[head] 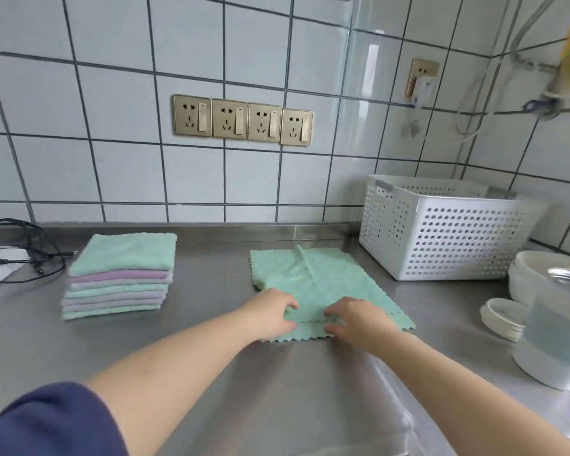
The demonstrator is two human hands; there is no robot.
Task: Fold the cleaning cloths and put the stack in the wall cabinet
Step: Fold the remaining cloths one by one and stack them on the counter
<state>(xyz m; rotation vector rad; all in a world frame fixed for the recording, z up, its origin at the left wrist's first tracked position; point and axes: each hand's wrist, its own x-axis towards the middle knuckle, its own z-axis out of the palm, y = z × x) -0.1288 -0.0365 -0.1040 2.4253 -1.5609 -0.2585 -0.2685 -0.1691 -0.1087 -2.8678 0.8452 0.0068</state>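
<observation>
A green cleaning cloth (313, 274) lies spread on the steel counter (211, 324), with a raised crease down its middle. My left hand (272, 312) and my right hand (359, 319) both sit at its near edge. Their fingers and thumbs are curled round a fold of the fabric there. To the left stands a stack of folded cloths (120, 276), green and lilac, with a green one on top. No wall cabinet is in view.
A white perforated basket (441, 232) stands at the back right against the tiled wall. White bowls and small plates (540, 284) and a translucent container (556, 340) crowd the right edge. Black cables (20, 248) lie at the far left. A row of sockets (242, 120) is on the wall.
</observation>
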